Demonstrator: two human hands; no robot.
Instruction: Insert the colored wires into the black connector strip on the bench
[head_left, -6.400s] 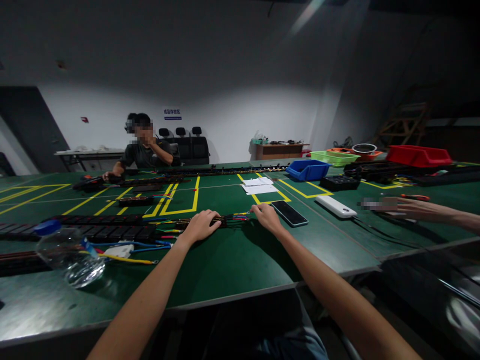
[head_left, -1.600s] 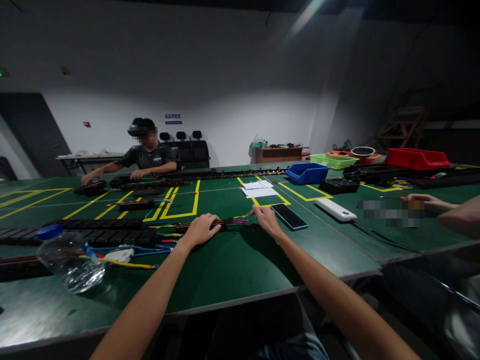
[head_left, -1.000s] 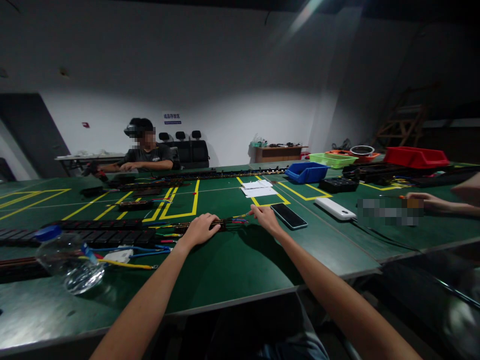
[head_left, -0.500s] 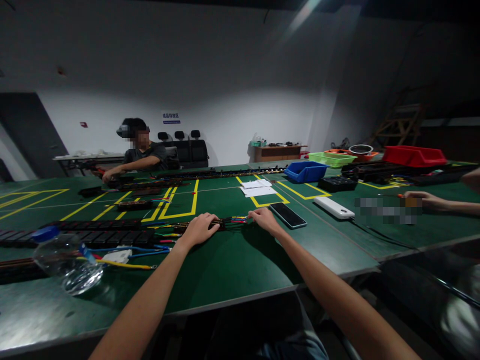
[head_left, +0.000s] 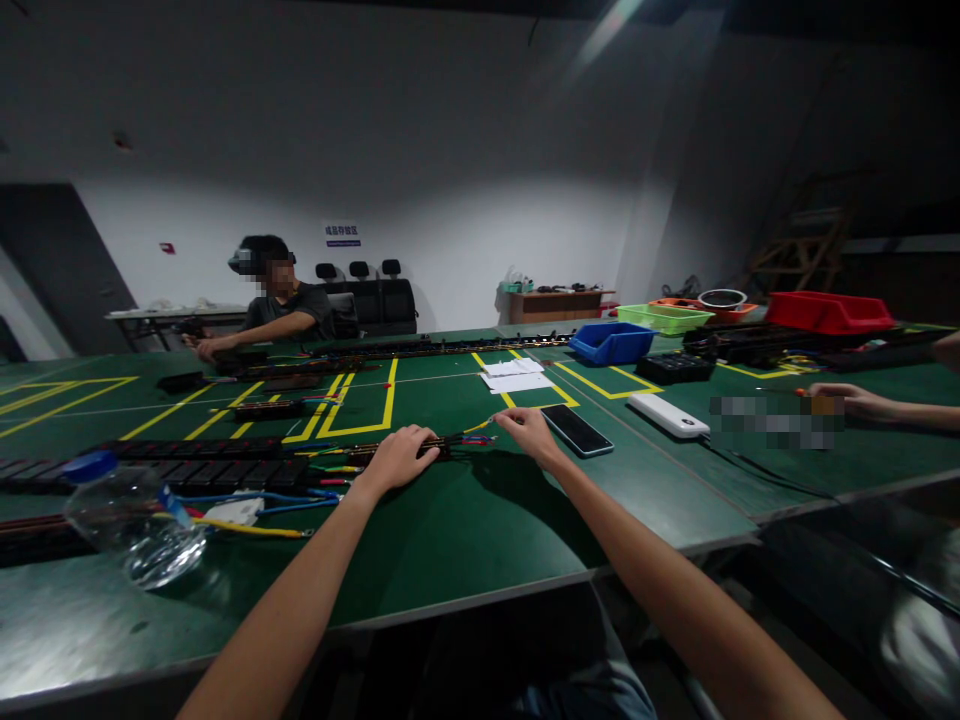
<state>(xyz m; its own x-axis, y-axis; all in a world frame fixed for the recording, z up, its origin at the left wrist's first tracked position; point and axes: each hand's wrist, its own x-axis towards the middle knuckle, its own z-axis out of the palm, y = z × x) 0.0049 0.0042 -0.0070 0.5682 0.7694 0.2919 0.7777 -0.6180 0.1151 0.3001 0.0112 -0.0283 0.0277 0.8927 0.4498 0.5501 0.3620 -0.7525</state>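
Note:
My left hand (head_left: pixel 405 458) lies over a narrow dark strip with copper-coloured bars (head_left: pixel 448 450), its fingers curled round the strip and holding it on the table. Coloured wires (head_left: pixel 484 441) come out of the strip's right end, red and blue ones lying low with metal lugs at their tips. One yellow wire (head_left: pixel 478 427) is lifted apart from these. My right hand (head_left: pixel 529 436) pinches that yellow wire at its lug end between thumb and fingertips. The part of the strip under my left hand is hidden.
Right of my right hand lie a phone (head_left: pixel 577 430) and a white power bank (head_left: pixel 667 415). A water bottle (head_left: pixel 135 525) and black wired modules (head_left: pixel 217 476) are at left. Bins, including a blue bin (head_left: pixel 611 343), stand behind. A co-worker (head_left: pixel 281 310) sits opposite; another's hand (head_left: pixel 855 403) is at right.
The yellow wire has come up and away from the other wires in my right hand's pinch. My left hand has stayed put. The co-worker opposite has shifted their hands slightly left.

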